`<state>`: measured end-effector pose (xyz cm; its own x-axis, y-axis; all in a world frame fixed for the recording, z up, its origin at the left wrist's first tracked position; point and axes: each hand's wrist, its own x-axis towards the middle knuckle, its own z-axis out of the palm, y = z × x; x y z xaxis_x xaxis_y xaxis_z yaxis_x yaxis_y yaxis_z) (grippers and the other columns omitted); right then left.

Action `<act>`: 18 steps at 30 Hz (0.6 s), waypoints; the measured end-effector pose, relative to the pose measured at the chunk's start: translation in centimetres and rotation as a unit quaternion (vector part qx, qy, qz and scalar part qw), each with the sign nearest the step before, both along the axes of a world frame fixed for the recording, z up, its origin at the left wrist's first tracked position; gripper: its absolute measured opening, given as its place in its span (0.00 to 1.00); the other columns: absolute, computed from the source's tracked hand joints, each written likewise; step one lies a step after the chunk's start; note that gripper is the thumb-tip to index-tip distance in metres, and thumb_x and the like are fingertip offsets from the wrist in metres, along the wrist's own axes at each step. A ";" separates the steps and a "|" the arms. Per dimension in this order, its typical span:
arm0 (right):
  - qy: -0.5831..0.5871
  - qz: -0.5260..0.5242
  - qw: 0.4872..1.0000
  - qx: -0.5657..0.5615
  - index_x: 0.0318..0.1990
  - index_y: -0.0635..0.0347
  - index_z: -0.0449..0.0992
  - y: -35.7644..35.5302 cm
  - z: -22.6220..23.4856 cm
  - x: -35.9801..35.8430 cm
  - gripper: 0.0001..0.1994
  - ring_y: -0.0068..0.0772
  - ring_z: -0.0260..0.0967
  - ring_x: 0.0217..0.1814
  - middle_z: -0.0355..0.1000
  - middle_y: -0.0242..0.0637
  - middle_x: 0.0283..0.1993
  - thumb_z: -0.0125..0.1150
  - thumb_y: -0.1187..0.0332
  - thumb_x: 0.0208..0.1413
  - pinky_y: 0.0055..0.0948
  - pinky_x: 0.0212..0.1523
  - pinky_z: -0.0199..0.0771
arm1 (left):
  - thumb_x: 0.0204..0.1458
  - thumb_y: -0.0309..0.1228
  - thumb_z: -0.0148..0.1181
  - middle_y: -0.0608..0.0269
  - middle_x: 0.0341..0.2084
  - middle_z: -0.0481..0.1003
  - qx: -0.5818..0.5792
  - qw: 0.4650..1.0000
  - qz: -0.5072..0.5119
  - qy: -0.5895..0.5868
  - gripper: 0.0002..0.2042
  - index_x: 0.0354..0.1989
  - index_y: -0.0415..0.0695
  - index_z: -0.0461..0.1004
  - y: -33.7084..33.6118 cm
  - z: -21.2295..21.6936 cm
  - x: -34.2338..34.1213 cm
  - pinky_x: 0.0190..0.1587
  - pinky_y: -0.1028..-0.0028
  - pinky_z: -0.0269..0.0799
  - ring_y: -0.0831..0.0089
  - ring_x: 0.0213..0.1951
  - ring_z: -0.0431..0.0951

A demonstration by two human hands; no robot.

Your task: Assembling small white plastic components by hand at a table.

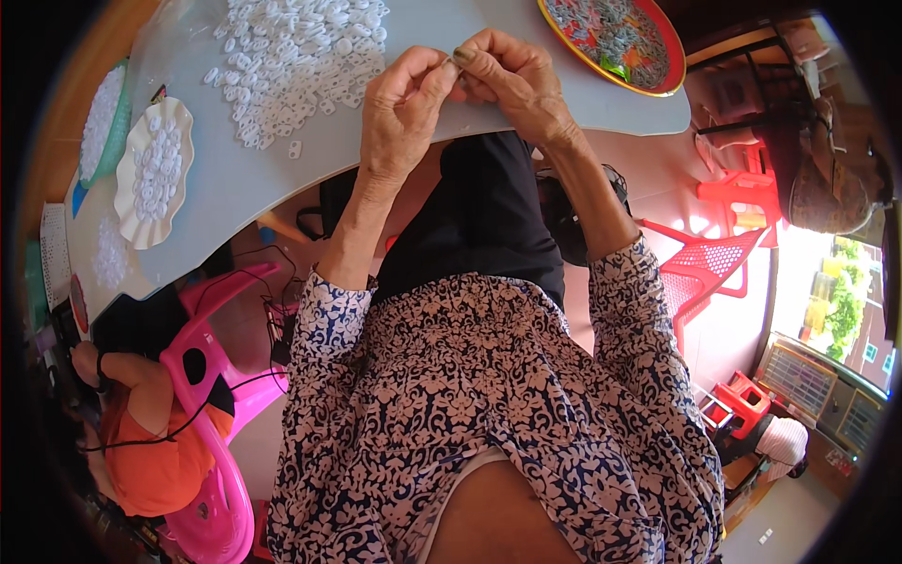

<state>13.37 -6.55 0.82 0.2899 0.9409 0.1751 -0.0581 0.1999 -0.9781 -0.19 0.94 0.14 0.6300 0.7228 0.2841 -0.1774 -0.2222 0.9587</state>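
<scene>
My left hand (402, 108) and my right hand (520, 83) meet fingertip to fingertip over the table's near edge. Both are closed in a pinch, and whatever sits between the fingers is too small and covered to name. Left of them spreads a heap of small white plastic pieces (291, 70), many with holes, with one stray piece (295, 149) lying nearer me. To the right of my hands stands a round red tray (678, 58) with a yellow rim, holding many thin grey metal parts (606, 36) and a bright green bit.
On the grey table (254, 179), at left, are a scalloped cream dish (128, 193) of white pieces, a green basin (120, 127) and small clear bits (111, 254). A person in orange (164, 442) sits by a pink chair (221, 489) at lower left. Red chairs (709, 268) stand right.
</scene>
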 end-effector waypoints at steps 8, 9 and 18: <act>0.000 -0.021 1.000 0.005 0.33 0.62 0.74 0.6 -0.5 -0.3 0.11 0.13 0.59 0.26 0.68 0.25 0.26 0.58 0.62 0.57 0.15 0.27 0.61 | 0.55 0.32 0.55 0.68 0.18 0.74 0.007 1.000 0.011 0.001 0.08 0.30 0.40 0.73 0.1 0.1 -0.1 0.29 0.82 0.65 0.86 0.24 0.69; -0.026 -0.022 0.999 0.002 0.33 0.63 0.74 0.6 -0.6 -0.2 0.11 0.14 0.61 0.27 0.69 0.26 0.26 0.58 0.62 0.58 0.16 0.29 0.62 | 0.55 0.32 0.55 0.68 0.18 0.74 0.011 1.000 0.012 0.001 0.08 0.30 0.40 0.73 0.2 0.3 -0.3 0.29 0.82 0.65 0.86 0.24 0.69; 0.032 -0.024 0.999 -0.002 0.34 0.59 0.72 0.3 -0.4 0.1 0.11 0.15 0.63 0.27 0.71 0.28 0.30 0.55 0.61 0.59 0.15 0.29 0.63 | 0.46 0.24 0.56 0.58 0.31 0.73 0.557 0.808 0.126 0.144 0.07 0.34 0.45 0.74 10.0 1.5 -1.4 0.45 0.65 0.65 0.57 0.40 0.69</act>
